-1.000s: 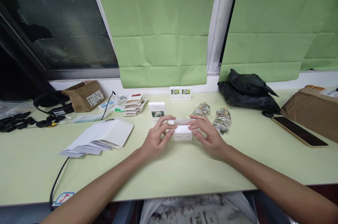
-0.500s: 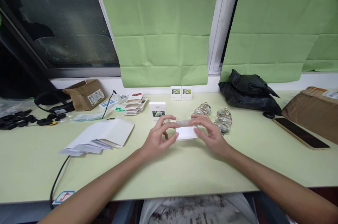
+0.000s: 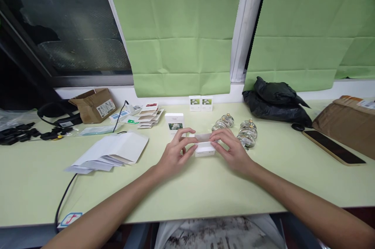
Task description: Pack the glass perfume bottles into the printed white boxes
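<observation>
A small white cardboard box point(image 3: 205, 150) is held low over the table between my two hands, its top flap partly raised. My left hand point(image 3: 177, 151) pinches its left side between thumb and fingers. On the right side, my right hand point(image 3: 231, 147) grips the box the same way, thumb in front and fingers behind. Just beyond my left hand stands a larger white box point(image 3: 175, 121) with a flower picture. Two ornate clear glass jars point(image 3: 247, 135) with gold-coloured knobs are close behind my right hand.
Two small white picture boxes point(image 3: 200, 103) stand at the back. Left are white paper sheets point(image 3: 117, 149), a stack of packets point(image 3: 149, 116) and an open brown carton point(image 3: 96, 105). Right are a black plastic bag point(image 3: 277, 102), a phone point(image 3: 334, 147) and a brown parcel point(image 3: 348, 124).
The flap at the front of the box has folded back, and the box's printed front edge now shows. My right hand has shifted slightly left.
</observation>
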Motion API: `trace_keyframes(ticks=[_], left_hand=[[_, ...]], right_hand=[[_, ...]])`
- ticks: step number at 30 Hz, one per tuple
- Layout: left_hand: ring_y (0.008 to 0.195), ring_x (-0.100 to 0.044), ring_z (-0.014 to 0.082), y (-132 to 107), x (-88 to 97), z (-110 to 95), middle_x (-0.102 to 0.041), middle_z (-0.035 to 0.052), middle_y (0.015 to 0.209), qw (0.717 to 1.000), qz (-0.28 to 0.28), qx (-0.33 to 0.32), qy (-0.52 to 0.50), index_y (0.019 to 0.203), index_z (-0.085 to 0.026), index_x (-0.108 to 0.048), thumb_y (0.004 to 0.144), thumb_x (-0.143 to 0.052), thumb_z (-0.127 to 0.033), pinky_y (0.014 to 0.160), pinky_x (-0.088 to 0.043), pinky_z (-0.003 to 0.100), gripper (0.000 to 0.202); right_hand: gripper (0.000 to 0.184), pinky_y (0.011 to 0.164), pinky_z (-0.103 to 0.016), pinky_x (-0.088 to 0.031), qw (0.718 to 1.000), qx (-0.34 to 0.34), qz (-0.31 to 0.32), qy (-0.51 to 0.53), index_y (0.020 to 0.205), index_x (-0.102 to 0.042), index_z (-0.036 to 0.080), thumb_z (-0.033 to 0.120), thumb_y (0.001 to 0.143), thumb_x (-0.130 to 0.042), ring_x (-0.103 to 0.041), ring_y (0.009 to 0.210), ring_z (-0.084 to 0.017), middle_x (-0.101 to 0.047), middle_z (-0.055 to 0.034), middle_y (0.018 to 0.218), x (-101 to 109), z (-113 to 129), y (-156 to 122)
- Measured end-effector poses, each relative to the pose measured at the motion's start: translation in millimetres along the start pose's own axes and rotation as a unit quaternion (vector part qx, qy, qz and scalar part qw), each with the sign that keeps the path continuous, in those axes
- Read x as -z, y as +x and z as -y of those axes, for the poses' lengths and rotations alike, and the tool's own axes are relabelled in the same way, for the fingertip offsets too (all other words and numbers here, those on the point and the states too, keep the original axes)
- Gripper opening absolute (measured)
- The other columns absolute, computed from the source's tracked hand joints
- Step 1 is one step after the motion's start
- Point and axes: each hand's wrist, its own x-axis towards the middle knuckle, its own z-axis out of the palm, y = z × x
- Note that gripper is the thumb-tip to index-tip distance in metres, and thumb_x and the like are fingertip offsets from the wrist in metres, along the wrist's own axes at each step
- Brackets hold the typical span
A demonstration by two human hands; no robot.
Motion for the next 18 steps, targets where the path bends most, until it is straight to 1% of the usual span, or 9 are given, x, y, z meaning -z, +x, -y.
trace_keyframes(ticks=[4,10,13,16,18], left_hand=[[0.082,-0.067,0.0093,-0.3,-0.9,2.1,-0.055,0.0073,0.143,1.000,-0.003,-0.005,0.004,0.117,-0.028,-0.070,0.108,-0.058,-0.025,0.068,-0.060,0.025,0.015],[0.101,-0.071,0.0160,-0.7,-1.7,6.8,-0.054,0.0090,0.144,1.000,0.004,0.000,0.009,0.123,-0.029,-0.068,0.108,-0.057,-0.027,0.072,-0.062,0.027,0.019],[0.106,-0.071,0.0179,-1.1,-1.7,8.7,-0.053,0.0099,0.147,1.000,0.004,0.006,0.006,0.127,-0.029,-0.066,0.108,-0.057,-0.029,0.076,-0.064,0.029,0.022],[0.108,-0.072,0.0185,-1.2,-0.7,8.3,-0.051,0.0101,0.149,1.000,0.010,0.016,-0.012,0.134,-0.031,-0.063,0.108,-0.057,-0.032,0.078,-0.065,0.029,0.027],[0.110,-0.072,0.0185,-1.1,0.4,6.3,-0.049,0.0100,0.150,0.999,0.019,0.026,-0.029,0.140,-0.033,-0.059,0.109,-0.054,-0.033,0.081,-0.065,0.030,0.031]], right_hand=[[0.015,0.104,-0.048,-0.049,1.000,0.000,-0.004,-0.005,0.111,-0.069,0.029,0.020,0.108,-0.057,-0.063,0.117,-0.027,-0.070,-0.0069,0.116,0.2,0.2,-0.8],[0.016,0.105,-0.047,-0.050,1.000,0.004,-0.012,-0.009,0.115,-0.070,0.030,0.022,0.107,-0.058,-0.063,0.120,-0.027,-0.069,-0.0070,0.120,-1.7,-1.9,-2.2],[0.022,0.109,-0.048,-0.051,1.000,-0.014,-0.010,-0.005,0.126,-0.068,0.031,0.027,0.108,-0.057,-0.061,0.127,-0.027,-0.064,-0.0089,0.132,-2.2,-3.0,-3.2],[0.032,0.112,-0.049,-0.051,0.999,-0.042,-0.016,0.017,0.140,-0.060,0.033,0.033,0.109,-0.054,-0.054,0.138,-0.028,-0.056,-0.0106,0.146,-2.6,-3.3,-4.0],[0.035,0.113,-0.049,-0.051,0.997,-0.058,-0.026,0.046,0.145,-0.056,0.032,0.035,0.110,-0.050,-0.051,0.141,-0.029,-0.053,-0.0111,0.149,-3.0,-3.3,-4.8]])
